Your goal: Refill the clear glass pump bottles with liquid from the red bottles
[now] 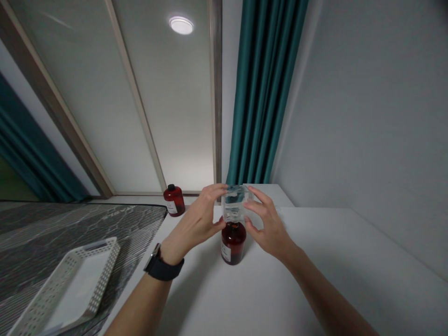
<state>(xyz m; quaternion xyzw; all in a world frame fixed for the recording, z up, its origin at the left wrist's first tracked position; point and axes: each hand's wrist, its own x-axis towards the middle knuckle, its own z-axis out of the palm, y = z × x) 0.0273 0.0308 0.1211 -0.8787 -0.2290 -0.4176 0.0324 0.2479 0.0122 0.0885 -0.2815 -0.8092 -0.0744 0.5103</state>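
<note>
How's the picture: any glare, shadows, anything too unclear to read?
Head view: bright oval glare on the glass panel; soft shadows across the white table; the near bottle has a label too small to read; the clear container has indistinct edges.

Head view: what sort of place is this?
Probably a room in a home, perhaps a bedroom: long teal fabric curtains, pale glossy framed panels and a grey patterned, bed-like fabric surface.

Wristwatch (154,256) with wide black strap (165,269)

Dim light, round glare (181,25) on panel (178,102), soft shadows (189,289) on table (266,298).
</note>
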